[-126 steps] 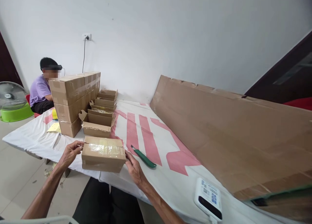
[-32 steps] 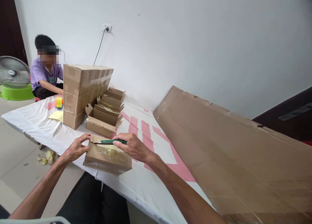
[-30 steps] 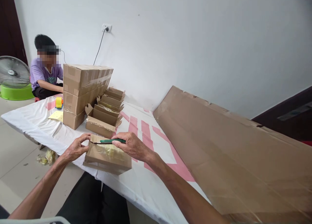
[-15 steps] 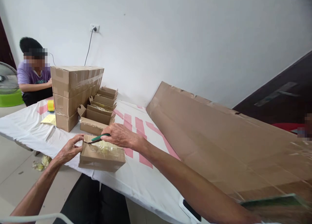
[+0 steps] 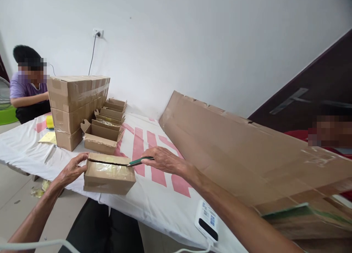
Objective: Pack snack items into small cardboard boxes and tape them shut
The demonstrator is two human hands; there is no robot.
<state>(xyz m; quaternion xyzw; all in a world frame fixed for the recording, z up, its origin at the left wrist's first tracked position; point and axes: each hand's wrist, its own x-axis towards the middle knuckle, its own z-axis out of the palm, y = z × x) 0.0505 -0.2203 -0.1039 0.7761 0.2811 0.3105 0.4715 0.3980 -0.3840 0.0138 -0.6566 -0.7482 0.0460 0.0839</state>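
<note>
A small cardboard box (image 5: 110,179) with clear tape across its top sits at the near edge of the table. Its lid seam shows a dark gap, and the flap behind that gap stands slightly raised. My left hand (image 5: 72,169) grips the box's left end between thumb and fingers. In my right hand (image 5: 161,158) is a green utility knife (image 5: 140,160), its tip at the right end of the seam. Just behind stands an open cardboard box (image 5: 99,145), one of several open boxes in a row.
Stacked closed cartons (image 5: 68,106) stand at the left, near yellow tape (image 5: 50,121). A large cardboard sheet (image 5: 220,143) leans along the right. A white device (image 5: 206,223) with a cable lies by my right forearm. One person (image 5: 29,88) crouches at left; another is at far right.
My right hand has drawn the knife rightward along the box top, from the left end to the right end. The seam now gapes. The left hand still holds the box, and the view has shifted right.
</note>
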